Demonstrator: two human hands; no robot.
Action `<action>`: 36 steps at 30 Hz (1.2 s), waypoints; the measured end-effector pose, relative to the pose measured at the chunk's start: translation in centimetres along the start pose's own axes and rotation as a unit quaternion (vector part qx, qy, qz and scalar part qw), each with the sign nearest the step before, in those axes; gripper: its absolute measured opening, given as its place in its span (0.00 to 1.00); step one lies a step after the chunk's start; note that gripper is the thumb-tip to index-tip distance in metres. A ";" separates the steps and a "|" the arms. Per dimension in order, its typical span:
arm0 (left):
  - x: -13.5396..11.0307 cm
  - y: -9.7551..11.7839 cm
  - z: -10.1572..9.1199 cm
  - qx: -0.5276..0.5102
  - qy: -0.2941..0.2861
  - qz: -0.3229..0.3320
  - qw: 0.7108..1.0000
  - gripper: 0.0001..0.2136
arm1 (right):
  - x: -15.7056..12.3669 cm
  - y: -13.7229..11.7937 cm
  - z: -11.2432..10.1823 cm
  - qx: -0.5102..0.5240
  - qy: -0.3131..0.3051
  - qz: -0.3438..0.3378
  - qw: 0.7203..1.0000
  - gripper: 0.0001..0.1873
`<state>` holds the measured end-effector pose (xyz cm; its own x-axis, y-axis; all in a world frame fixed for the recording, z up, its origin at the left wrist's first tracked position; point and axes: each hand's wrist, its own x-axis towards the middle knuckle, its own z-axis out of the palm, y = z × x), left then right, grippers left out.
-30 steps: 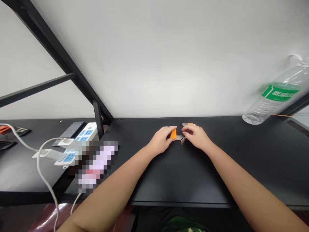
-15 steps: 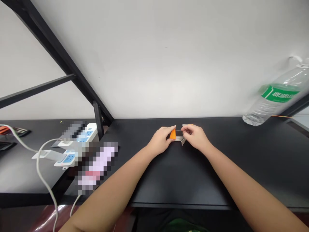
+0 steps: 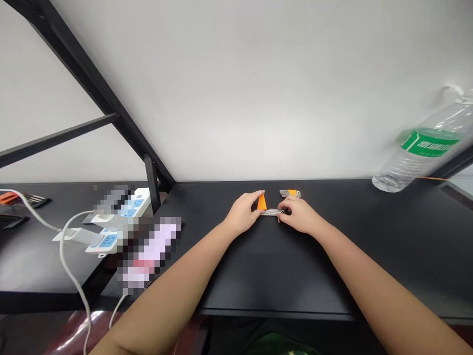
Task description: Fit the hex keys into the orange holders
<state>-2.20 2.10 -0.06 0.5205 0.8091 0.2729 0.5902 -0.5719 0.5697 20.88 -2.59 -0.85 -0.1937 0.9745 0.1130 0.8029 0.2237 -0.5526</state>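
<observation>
My left hand (image 3: 247, 213) grips an orange hex key holder (image 3: 262, 202) between thumb and fingers, above the black table. Several silver hex keys (image 3: 271, 212) extend from the holder to the right, their bent ends near my right fingers. My right hand (image 3: 295, 213) is closed around the bent ends of these keys, with thumb and fingertips pinched; exactly which key they touch is hidden. Just behind my right hand lies a second hex key set (image 3: 291, 193) with an orange holder on the table.
A large clear bottle (image 3: 417, 153) with a green label leans at the right by the wall. On the left are a white power strip (image 3: 140, 199) with cables, a blurred phone-like object (image 3: 151, 254) and a black metal frame (image 3: 151, 180). More tools (image 3: 33, 199) lie far left.
My right hand has moved slightly down, from the upper part of the hex keys to their bent ends. The second set behind it shows more now. The holder has shifted slightly left.
</observation>
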 end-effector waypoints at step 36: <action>0.4 -1.2 0.3 -0.087 0.043 0.030 0.995 0.24 | -1.4 -1.0 -2.3 0.028 0.111 -0.147 0.983 0.10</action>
<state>-2.54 3.07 -0.87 0.4926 0.7869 0.3716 0.4404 -0.5938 0.6734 21.69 -4.15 1.44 -0.2795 0.8494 0.4477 0.6973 0.5001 -0.5135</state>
